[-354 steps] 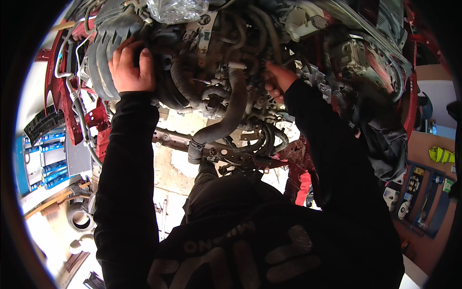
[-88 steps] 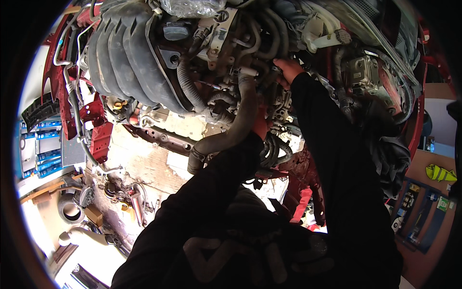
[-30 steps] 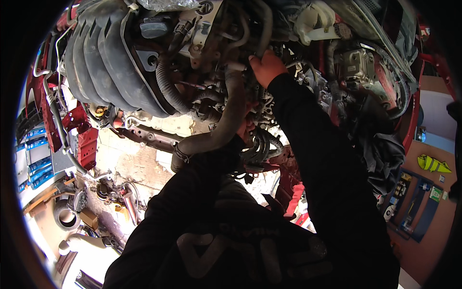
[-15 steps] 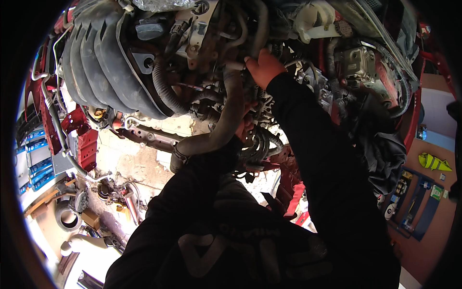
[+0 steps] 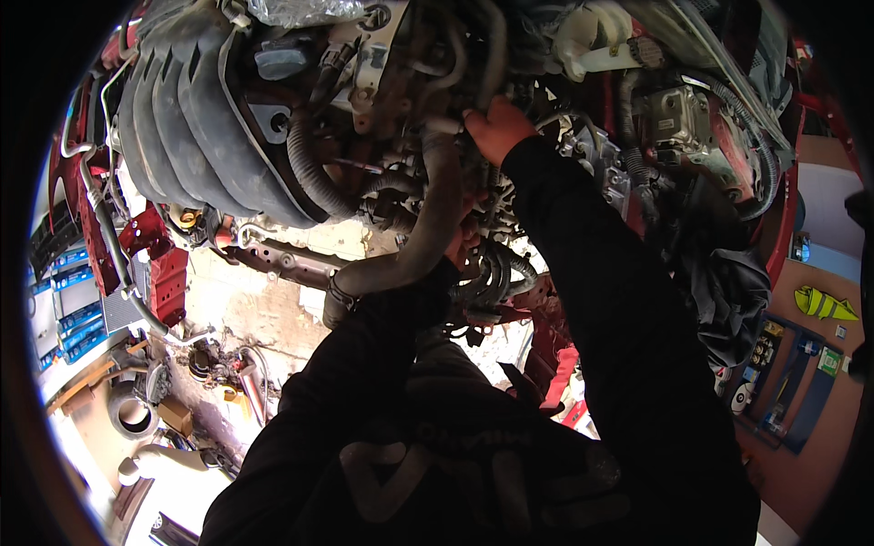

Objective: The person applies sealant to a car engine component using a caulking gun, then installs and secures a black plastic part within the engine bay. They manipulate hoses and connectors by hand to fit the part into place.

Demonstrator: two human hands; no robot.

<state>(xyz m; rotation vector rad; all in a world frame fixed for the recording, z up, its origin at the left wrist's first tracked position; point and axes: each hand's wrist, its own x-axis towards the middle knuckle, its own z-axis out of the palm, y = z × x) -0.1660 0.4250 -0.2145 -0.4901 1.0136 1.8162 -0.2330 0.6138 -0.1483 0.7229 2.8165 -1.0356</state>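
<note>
My right hand (image 5: pixel 503 131) reaches into an engine bay beside the upper end of a thick, dusty radiator hose (image 5: pixel 437 196). Its fingers are curled closed, and whatever they hold is hidden beneath them. Lower down, my left hand (image 5: pixel 465 238) comes up behind that hose, which covers much of it. The part that shows has bent fingers among dark wires and fittings; what they grip cannot be made out. A bundle of black corrugated tubes (image 5: pixel 496 273) hangs just below my left hand.
A ribbed black engine cover (image 5: pixel 196 118) fills the upper left. A metal-cased module (image 5: pixel 678 123) sits at the right, above black cloth (image 5: pixel 724 282). Across the opening runs a metal crossmember (image 5: pixel 287 262). On the floor at lower left lie a tyre (image 5: pixel 133 409) and loose parts.
The view has shifted very slightly. Both hands stay in nearly the same places, with the right hand turned a little.
</note>
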